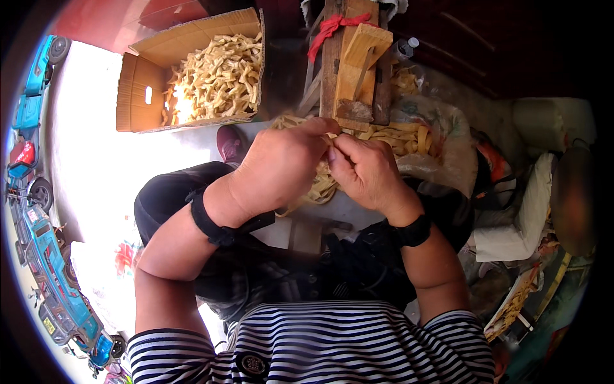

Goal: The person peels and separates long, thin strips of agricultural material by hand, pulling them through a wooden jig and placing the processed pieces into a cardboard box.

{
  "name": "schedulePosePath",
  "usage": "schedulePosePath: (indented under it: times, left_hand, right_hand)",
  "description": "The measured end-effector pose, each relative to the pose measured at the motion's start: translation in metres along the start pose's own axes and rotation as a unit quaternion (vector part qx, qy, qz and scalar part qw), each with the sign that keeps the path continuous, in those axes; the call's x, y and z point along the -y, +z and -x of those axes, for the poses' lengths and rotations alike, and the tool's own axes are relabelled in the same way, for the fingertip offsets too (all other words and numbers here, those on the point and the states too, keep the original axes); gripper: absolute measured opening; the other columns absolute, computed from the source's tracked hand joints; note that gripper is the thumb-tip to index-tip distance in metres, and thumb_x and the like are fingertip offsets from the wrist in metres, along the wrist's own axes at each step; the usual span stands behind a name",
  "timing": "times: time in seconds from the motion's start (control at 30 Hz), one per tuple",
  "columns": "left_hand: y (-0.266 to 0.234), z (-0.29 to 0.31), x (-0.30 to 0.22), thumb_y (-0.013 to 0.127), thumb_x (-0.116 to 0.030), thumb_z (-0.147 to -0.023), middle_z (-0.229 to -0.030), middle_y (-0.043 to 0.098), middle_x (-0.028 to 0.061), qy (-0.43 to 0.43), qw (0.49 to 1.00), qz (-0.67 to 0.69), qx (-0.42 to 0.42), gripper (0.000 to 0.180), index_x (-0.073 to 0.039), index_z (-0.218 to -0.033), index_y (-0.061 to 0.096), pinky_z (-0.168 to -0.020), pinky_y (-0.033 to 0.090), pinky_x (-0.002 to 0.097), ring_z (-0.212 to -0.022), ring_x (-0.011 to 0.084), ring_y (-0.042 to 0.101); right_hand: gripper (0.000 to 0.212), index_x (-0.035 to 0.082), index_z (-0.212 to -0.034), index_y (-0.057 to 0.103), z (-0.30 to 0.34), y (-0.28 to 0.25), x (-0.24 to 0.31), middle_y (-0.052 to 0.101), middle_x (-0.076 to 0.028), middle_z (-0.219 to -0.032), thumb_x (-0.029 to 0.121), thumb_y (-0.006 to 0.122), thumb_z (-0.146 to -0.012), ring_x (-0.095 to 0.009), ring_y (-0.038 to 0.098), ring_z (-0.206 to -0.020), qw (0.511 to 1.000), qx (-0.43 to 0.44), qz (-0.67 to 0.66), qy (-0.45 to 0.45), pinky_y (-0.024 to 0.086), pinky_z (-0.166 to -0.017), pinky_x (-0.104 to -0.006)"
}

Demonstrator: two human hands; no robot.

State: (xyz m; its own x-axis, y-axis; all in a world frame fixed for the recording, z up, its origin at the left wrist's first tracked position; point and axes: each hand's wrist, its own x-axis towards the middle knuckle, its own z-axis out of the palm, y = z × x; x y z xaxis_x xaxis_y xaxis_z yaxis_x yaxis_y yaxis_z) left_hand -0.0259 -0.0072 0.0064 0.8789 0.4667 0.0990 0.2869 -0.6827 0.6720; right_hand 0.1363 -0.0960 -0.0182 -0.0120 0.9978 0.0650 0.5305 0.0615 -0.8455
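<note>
My left hand and my right hand meet in front of me, fingers bent and pinched close together. Between their fingertips shows a bit of a pale tan strip, mostly covered by the fingers. Behind and below them hangs or lies a bundle of similar tan strips. Just beyond the hands stands a wooden stand with an angled wooden block and a red cloth tied round it. More flat tan strips lie to its right.
At the far left a cardboard box holds many short, knotted-looking tan pieces. Plastic sheeting spreads at the right, near a white foam block. A bottle stands behind the stand. Blue three-wheeled vehicles are at the left edge.
</note>
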Motion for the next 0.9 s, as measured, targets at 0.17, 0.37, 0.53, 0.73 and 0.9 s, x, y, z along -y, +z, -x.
schedulePosePath:
  times: [0.17,0.37,0.53,0.73,0.9]
  left_hand:
    - [-0.02,-0.003,0.002,0.06,-0.005,-0.086,-0.108,0.063,0.0124,-0.023,0.947,0.297,-0.116,0.013,0.006,-0.088,0.065,-0.058,0.048,0.0239,-0.069,0.0153,0.061]
    - [-0.034,-0.008,-0.002,0.065,-0.022,-0.088,-0.09,0.065,0.0052,-0.141,0.908,0.364,-0.149,0.026,0.003,-0.094,0.064,-0.055,0.042,0.0177,-0.061,0.0065,0.053]
    - [-0.023,-0.007,-0.007,0.071,-0.012,-0.081,-0.081,0.063,0.0034,-0.224,0.84,0.493,0.016,0.02,-0.001,-0.094,0.06,-0.059,0.044,0.0196,-0.065,0.0061,0.054]
    - [-0.012,-0.024,0.002,0.061,-0.008,-0.085,-0.072,0.06,0.0005,-0.258,0.844,0.462,-0.088,0.005,-0.005,-0.088,0.06,-0.049,0.037,0.0181,-0.055,0.0041,0.049]
    - [0.028,-0.06,0.039,0.059,-0.015,-0.09,-0.072,0.061,0.0011,-0.174,0.939,0.271,-0.12,0.013,-0.003,-0.095,0.061,-0.058,0.045,0.0217,-0.063,0.007,0.057]
  right_hand:
    - [0.04,0.002,-0.083,0.057,-0.001,-0.008,0.009,0.046,0.0,-0.054,0.036,0.042,-0.097,-0.012,0.044,-0.048,0.886,0.083,-0.409,0.202,0.036,-0.048,-0.0278]
    - [0.047,0.0,-0.084,0.059,0.003,-0.018,0.004,0.038,0.008,-0.059,0.043,0.045,-0.097,-0.001,0.026,-0.048,0.77,0.127,-0.584,0.222,0.022,-0.045,-0.0186]
    - [0.034,0.0,-0.088,0.062,0.002,-0.013,0.012,0.046,0.007,-0.061,0.033,0.059,-0.092,-0.001,0.032,-0.051,0.82,0.064,-0.503,0.267,0.026,-0.047,-0.0179]
    - [0.022,-0.001,-0.089,0.062,-0.003,-0.033,-0.008,0.061,0.001,-0.072,0.02,0.067,-0.087,-0.003,0.052,-0.066,0.917,-0.125,-0.326,0.192,0.04,-0.056,-0.018]
    - [0.025,0.008,-0.086,0.06,-0.029,-0.032,-0.051,0.064,-0.008,-0.072,0.028,0.073,-0.08,-0.021,0.061,-0.063,0.948,-0.256,0.036,0.186,0.047,-0.059,-0.0317]
